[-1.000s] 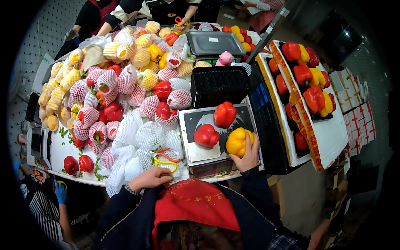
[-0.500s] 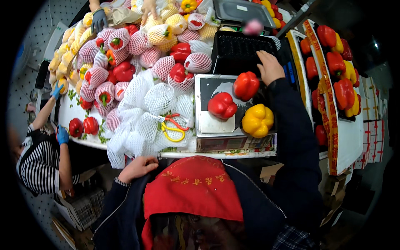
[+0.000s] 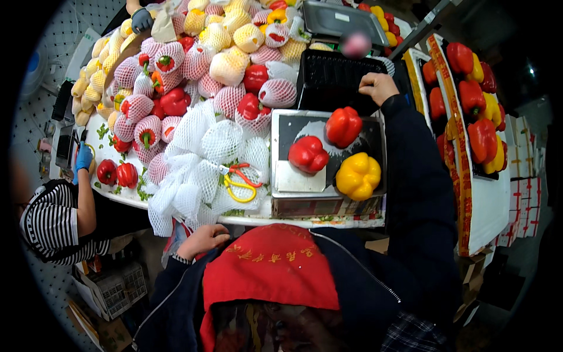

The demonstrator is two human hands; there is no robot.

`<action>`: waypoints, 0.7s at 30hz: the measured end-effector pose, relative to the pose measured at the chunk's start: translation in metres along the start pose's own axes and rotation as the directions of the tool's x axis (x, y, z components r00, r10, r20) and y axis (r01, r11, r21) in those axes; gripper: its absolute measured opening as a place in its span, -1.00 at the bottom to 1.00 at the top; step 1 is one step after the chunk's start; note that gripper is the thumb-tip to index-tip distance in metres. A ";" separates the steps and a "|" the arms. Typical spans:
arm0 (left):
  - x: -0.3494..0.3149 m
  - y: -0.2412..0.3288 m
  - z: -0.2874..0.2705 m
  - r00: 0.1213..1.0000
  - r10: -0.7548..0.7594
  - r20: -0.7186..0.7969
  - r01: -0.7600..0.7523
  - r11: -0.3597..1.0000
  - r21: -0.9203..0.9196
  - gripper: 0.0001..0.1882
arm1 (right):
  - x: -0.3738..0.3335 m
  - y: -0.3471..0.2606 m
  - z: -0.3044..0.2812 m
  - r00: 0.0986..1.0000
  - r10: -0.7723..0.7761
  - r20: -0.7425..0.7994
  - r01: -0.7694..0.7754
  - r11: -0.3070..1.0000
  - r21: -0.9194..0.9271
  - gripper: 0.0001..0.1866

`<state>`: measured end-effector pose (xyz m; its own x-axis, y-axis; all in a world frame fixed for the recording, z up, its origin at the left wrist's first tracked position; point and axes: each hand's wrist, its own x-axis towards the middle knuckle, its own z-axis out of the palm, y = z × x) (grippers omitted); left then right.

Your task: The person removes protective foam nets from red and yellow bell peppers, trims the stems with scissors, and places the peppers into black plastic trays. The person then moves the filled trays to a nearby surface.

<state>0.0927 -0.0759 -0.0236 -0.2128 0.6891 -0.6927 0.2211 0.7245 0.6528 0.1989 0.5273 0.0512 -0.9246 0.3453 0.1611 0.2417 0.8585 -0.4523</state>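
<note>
My right hand [image 3: 380,88] is at the right side of a black plastic tray [image 3: 328,73], fingertips pinched together on its edge. Below the tray stands a scale [image 3: 284,144] with a dark top. Two red bell peppers [image 3: 308,155] [image 3: 343,127] and a yellow bell pepper [image 3: 358,176] rest on it. Loosely curled, my left hand [image 3: 205,240] lies by the table's front edge next to my red apron [image 3: 270,264], with nothing showing in it. White foam net sleeves [image 3: 190,158] are heaped beyond that hand, with yellow-and-red-handled snips [image 3: 240,185] on them.
Net-wrapped peppers [image 3: 229,67] pile across the table's far left. At the right, foam boxes [image 3: 463,158] hold packed peppers [image 3: 482,136]. A co-worker's blue-gloved hand [image 3: 83,157] is at the left; another's grey-gloved hand [image 3: 141,21] is at the far side. A grey tray [image 3: 337,23] lies behind.
My right hand has gone from spread fingers to a pinch at the tray. My left hand has barely shifted. The blue-gloved co-worker's hands have moved, and one bare far hand has left view.
</note>
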 end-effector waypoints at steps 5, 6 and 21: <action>0.003 0.026 -0.005 0.991 0.123 -0.051 -0.118 0.989 0.087 -0.67 | -0.001 -0.005 0.012 0.992 -0.121 -0.021 0.110 0.953 -0.284 -0.93; 0.002 0.037 -0.009 0.986 0.157 -0.056 -0.148 0.980 0.135 -0.69 | -0.006 -0.011 0.011 0.993 -0.118 -0.025 0.106 0.950 -0.293 -0.90; 0.052 0.151 -0.066 0.932 0.270 -0.240 -0.233 -0.058 -0.971 -0.53 | -0.089 -0.220 0.018 0.667 -0.738 -0.099 0.722 0.674 -0.157 -0.80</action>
<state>0.0527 0.0701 0.0592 -0.3671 0.8417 -0.3960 -0.8870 -0.1886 0.4215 0.2227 0.3012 0.1208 -0.7665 -0.3659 0.5279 -0.4584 0.8873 -0.0505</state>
